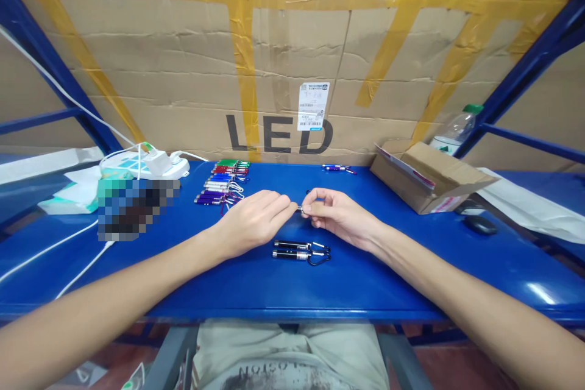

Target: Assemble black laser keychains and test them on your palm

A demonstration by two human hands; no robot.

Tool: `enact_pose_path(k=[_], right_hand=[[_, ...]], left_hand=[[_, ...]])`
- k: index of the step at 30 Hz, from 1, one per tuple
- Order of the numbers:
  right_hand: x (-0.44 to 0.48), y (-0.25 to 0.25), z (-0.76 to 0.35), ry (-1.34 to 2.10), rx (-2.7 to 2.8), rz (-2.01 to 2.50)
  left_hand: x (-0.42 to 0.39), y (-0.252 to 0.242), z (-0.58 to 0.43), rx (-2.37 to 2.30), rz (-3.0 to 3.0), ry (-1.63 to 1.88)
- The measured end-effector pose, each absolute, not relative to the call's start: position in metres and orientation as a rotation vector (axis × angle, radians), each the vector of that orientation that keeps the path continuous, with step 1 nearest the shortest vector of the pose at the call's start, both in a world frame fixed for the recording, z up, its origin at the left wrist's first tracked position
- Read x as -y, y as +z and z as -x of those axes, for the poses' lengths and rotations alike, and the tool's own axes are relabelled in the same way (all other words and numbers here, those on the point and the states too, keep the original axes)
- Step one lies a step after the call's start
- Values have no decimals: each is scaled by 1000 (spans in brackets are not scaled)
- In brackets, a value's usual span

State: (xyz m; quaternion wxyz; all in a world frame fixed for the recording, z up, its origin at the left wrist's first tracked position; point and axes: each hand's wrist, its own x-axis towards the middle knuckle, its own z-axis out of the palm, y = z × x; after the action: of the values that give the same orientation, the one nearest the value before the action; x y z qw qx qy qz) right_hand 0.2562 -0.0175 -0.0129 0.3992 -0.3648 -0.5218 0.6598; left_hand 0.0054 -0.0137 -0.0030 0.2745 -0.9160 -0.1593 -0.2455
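Note:
My left hand (261, 214) and my right hand (340, 214) meet over the middle of the table, both with fingers closed. Between their fingertips they grip a small keychain laser pointer (300, 209), mostly hidden, with a shiny metal part showing. Just below my hands, two black keychain laser pointers (292, 250) with black carabiner clips lie side by side. Beyond my left hand, several more pointers (223, 181) lie in a column sorted by colour: green, red, blue, silver and purple. A small blue group (337, 169) lies at the back edge of the table.
An open cardboard box (427, 180) stands at the right, with a dark rounded object (479, 224) before it and a green-capped bottle (459, 128) behind. A white power strip (137, 166), cables and a tissue pack (86, 192) occupy the left. A large cardboard sheet (183, 85) walls the back.

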Motion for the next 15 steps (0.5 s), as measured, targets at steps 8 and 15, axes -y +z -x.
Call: enact_pose_path(k=[8, 15], right_hand=[[18, -14, -255, 1408, 1484, 925], [23, -12, -254, 1016, 1786, 988]], left_hand=[[8, -12, -9, 632, 2705, -881], [5, -16, -8, 782, 2908, -1038]])
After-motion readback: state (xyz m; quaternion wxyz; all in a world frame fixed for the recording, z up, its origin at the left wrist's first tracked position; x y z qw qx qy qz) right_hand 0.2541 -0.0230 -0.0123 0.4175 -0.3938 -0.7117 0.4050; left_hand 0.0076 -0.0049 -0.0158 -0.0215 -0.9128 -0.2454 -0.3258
